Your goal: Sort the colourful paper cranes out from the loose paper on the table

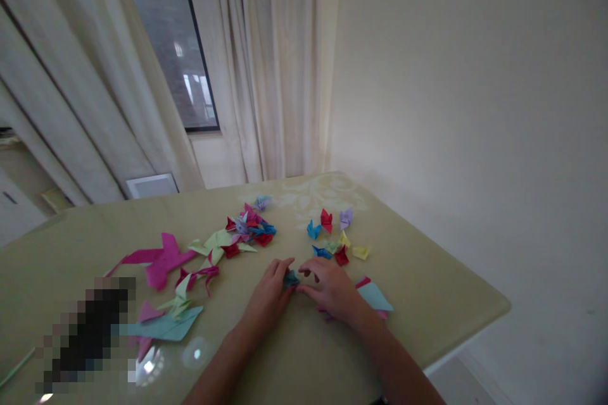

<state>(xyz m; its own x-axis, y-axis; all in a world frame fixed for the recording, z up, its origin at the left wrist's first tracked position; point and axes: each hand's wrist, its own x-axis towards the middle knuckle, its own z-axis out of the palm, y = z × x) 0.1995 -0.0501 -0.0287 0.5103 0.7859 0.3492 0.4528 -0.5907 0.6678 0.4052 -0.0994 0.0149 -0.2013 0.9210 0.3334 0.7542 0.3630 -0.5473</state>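
Near the middle of the table, my left hand [272, 288] pinches a small teal folded-paper piece [291, 278] between thumb and fingers. Close on its right is my right hand [330, 288], with curved fingers apart from the thumb and nothing visible between them. Its thumb tip comes near the paper; whether it touches cannot be made out. Beneath and beyond the right hand lies a light-blue and pink folded paper [376, 297], partly hidden by that hand. Just past my hands rest small origami pieces, among them a blue one [322, 252] and a dark red one [341, 255].
A heap of colourful folded papers [251, 224] sits left of centre. Nearer left are a magenta paper figure [164, 259] and a light-blue one [173, 326]. The pale table [441, 285] meets a wall on the right. Curtains [280, 63] hang behind. A blurred patch covers the lower left.
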